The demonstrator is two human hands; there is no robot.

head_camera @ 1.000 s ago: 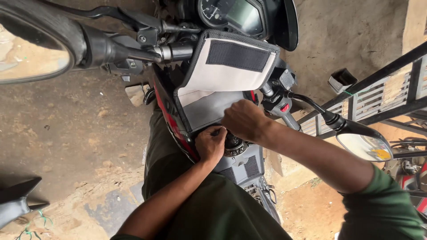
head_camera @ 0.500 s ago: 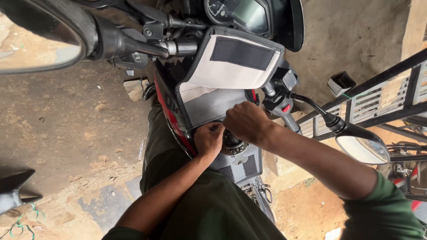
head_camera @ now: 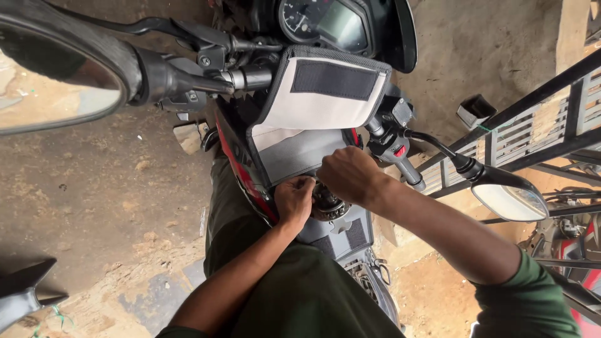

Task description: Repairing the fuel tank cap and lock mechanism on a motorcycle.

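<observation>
You have a round metal fuel cap (head_camera: 327, 203) on top of the motorcycle tank (head_camera: 341, 236), mostly hidden between your hands. A grey tank cover flap (head_camera: 319, 103) is folded up against the handlebar above it.

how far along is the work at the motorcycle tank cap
Done: the tank bag flap is folded up toward the handlebar, baring the round metal filler cap. In hand: the left hand and right hand both grip at the cap. Left: the cap sits in place, not lifted off.
</observation>
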